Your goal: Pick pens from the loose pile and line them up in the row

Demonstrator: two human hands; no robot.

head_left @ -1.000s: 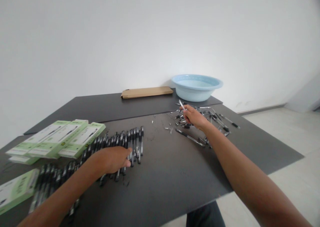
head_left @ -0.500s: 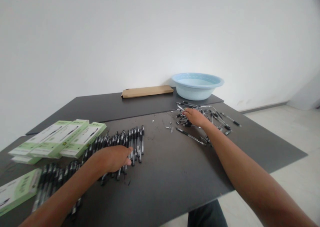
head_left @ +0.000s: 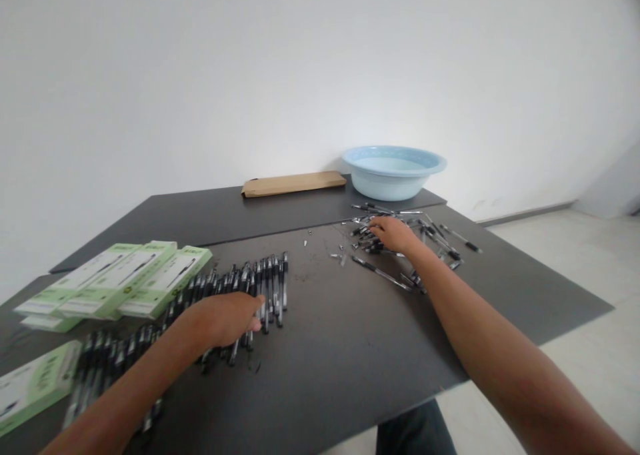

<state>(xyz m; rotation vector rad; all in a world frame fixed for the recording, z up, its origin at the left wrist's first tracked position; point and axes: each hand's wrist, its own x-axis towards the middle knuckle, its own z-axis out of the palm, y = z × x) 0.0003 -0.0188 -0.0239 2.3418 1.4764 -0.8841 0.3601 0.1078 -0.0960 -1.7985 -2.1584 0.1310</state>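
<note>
Left hand on lined-up gel pens, exposed ones at its 1–2 o'clock; can't tell its grip. Right hand, fingers curled, can't tell if pinching, over loose gel pens spreading to its 3 o'clock; blue basin at 12.

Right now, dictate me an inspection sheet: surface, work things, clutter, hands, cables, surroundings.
Surface: dark table, seam across it, some dark marks.
Work things: row of pens side by side; loose pens scattered at right; green-and-white boxes at left.
Clutter: small bits mid-table; cardboard and blue basin at the back.
Hands: left hand over the row, right hand at the scatter; grips unclear.
Cables: nothing seen.
Surroundings: white wall behind, pale floor at right.
</note>
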